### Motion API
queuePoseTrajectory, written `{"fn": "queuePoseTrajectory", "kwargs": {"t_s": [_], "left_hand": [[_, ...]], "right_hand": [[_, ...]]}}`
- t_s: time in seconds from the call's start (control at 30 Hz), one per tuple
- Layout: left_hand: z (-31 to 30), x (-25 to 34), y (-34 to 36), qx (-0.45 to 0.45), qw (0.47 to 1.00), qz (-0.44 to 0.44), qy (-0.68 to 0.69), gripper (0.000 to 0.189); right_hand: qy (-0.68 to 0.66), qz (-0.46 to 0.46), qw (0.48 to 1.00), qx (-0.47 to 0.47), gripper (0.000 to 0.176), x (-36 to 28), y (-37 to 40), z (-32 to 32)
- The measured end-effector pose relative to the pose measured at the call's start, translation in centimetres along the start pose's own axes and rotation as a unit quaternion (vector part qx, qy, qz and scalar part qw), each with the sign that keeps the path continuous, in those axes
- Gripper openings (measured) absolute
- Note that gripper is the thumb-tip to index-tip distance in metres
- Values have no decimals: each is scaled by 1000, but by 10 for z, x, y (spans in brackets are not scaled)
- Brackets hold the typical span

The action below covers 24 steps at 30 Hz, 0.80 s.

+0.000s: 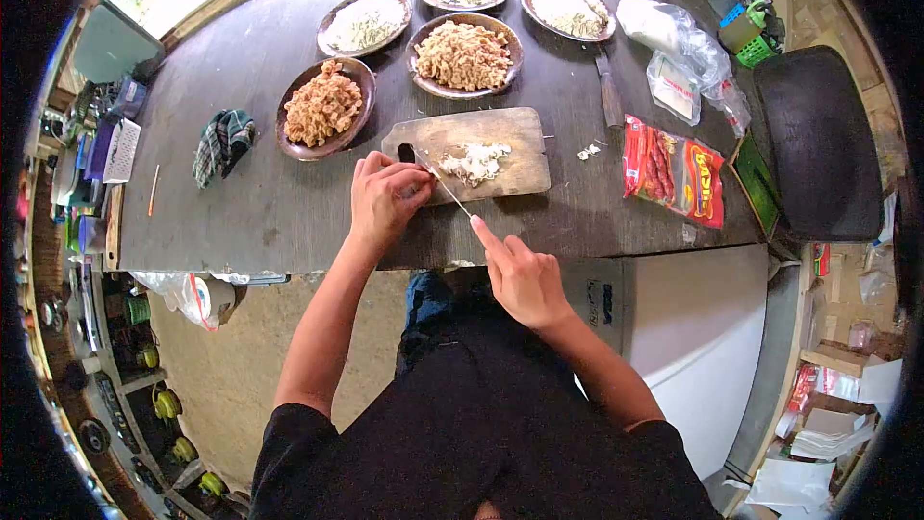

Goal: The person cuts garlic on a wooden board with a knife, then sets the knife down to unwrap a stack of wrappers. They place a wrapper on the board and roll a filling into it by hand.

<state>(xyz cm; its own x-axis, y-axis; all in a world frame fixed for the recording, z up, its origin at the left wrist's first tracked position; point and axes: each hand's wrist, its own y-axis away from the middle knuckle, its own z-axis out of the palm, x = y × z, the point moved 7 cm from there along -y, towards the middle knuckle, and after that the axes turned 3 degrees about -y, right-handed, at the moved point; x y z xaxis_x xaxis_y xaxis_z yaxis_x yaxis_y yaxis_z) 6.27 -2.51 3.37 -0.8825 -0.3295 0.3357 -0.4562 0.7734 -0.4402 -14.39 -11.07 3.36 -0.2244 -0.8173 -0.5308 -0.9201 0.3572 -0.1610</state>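
Note:
My right hand grips a knife, index finger stretched along the thin blade, which slants across the near edge of a wooden cutting board. Beside the blade, at the board's near left, my left hand is closed with fingertips pinched together; what they hold is hidden. A dark oval spot shows just beyond those fingers. Chopped whitish pieces lie heaped on the middle of the board.
Behind the board stand brown plates of crispy fried pieces and white shreds. A wooden-handled tool, a red sausage packet and plastic bags lie right. A checked cloth is left; a black chair adjoins the table.

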Motion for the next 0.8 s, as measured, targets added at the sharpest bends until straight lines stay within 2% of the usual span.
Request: {"fn": "queuePoseTrajectory", "kwargs": {"t_s": [0.13, 0.5, 0.6, 0.8], "left_hand": [[1, -2, -1, -5, 1000, -9, 8, 18], [1, -2, -1, -4, 999, -26, 17, 16], [2, -4, 0, -8, 999, -28, 16, 15], [4, -6, 0, -9, 999, -30, 17, 15]], "right_hand": [[19, 2, 1000, -11, 58, 1, -9, 7], [18, 14, 1000, -14, 62, 7, -8, 5], [-21, -2, 1000, 13, 59, 4, -2, 1], [28, -7, 1000, -1, 59, -1, -6, 6]]}}
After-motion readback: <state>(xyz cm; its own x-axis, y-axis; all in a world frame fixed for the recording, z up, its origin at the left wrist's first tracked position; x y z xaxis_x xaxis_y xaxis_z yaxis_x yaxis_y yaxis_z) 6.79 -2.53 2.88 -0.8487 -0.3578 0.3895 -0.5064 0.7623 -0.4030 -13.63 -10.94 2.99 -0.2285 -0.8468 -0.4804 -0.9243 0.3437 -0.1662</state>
